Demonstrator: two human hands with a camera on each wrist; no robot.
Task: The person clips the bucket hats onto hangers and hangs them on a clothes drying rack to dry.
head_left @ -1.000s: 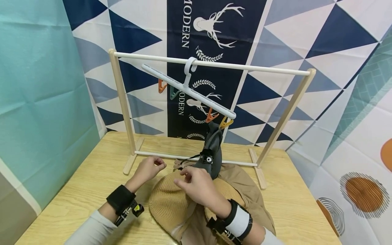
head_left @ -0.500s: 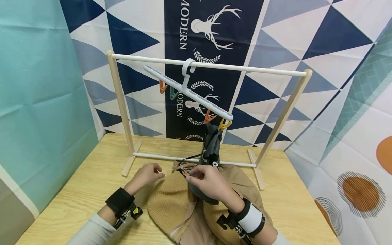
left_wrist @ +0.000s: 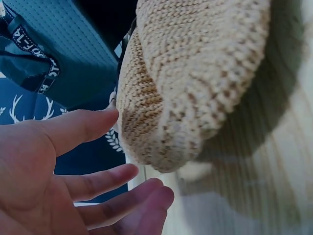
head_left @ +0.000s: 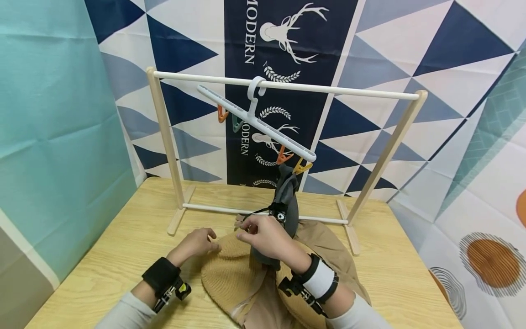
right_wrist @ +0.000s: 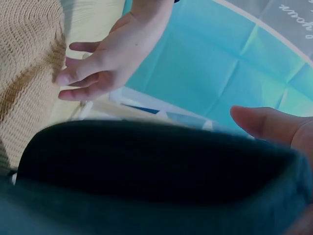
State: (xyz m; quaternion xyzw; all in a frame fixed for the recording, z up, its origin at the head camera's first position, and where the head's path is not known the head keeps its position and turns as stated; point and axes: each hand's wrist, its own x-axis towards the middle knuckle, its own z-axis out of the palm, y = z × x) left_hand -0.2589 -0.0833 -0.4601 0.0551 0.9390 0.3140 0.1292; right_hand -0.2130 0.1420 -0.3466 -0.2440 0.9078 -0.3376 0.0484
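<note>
Loose left hand [head_left: 195, 245] by hat [head_left: 231, 277], right hand's [head_left: 266, 236] grip unclear, right-wrist view alone showing cap's [right_wrist: 151, 164] hollow

The sleeves [head_left: 126, 311] are pale grey. Behind the left hand [head_left: 196, 244] is a wide black band [head_left: 160, 275]. Behind the right hand [head_left: 266, 237] is a black band with a white patch [head_left: 319, 279]. Each band has a small black camera [head_left: 182, 289] and silvery metal bits [head_left: 165, 298]. The left camera has a yellow spot.

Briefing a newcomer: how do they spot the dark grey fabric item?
Find the rack on the table, then its tilted hanger. The dark grey fabric item is below the hanger's lower end; unlike the tan knitted item, it carries a star badge.
</note>
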